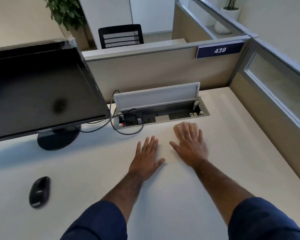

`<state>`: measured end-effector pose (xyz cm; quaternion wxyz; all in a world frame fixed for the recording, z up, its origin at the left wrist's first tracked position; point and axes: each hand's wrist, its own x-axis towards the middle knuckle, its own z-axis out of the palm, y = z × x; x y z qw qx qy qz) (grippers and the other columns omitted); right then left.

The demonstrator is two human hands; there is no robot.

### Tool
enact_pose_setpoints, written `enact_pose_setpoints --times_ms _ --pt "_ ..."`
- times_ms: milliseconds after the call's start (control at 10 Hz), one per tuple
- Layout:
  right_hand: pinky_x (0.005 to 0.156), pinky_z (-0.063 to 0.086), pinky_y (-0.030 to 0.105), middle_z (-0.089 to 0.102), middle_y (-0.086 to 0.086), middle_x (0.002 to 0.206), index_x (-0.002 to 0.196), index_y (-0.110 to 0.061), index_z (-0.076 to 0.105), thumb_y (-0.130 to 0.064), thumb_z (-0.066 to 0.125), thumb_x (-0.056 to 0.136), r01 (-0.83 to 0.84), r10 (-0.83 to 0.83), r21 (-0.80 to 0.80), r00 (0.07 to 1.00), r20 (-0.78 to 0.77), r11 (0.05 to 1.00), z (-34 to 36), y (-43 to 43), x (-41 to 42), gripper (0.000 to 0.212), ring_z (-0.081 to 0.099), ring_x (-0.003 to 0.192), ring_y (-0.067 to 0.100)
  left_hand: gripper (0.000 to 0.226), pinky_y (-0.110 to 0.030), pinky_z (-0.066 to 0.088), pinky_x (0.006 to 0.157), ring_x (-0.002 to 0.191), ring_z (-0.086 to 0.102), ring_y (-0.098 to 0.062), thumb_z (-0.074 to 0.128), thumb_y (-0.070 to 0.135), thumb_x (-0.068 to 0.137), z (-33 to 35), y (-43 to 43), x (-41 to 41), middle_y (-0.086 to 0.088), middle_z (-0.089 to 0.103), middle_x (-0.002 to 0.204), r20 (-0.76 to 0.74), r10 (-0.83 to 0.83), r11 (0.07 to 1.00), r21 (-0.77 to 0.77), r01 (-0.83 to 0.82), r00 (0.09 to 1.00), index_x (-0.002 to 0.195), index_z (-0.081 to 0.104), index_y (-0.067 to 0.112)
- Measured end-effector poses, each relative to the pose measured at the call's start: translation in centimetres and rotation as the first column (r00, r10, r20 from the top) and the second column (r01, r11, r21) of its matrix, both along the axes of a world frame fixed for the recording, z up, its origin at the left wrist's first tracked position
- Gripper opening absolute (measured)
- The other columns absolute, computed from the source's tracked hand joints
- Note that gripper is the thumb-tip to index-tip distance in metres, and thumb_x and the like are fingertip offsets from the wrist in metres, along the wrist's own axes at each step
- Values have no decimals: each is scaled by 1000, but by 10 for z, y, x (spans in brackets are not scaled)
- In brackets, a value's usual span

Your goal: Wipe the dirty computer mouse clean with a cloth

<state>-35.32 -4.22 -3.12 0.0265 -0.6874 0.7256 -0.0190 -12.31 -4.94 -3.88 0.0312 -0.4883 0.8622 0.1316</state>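
A black computer mouse (39,191) lies on the white desk (189,184) at the lower left, well apart from both hands. My left hand (146,159) rests flat on the desk near the middle, palm down, fingers apart, holding nothing. My right hand (189,144) is just to its right, spread palm down and blurred by motion, also holding nothing. No cloth shows anywhere in the head view.
A dark monitor (38,90) on a round black stand (58,136) fills the left. Behind the hands an open cable tray (161,113) with sockets and black cables is sunk into the desk. Beige partitions (154,71) bound the back and right.
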Motion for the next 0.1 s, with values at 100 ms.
enact_pose_setpoints --times_ms 100 --pt "123 -16 50 -1 6 173 166 -23 8 -71 16 101 -44 50 -89 997 64 995 -8 23 35 81 -14 157 26 82 -43 -19 125 158 -22 -20 20 66 105 -3 19 43 -1 -21 172 18 97 995 -29 -96 995 164 -12 19"
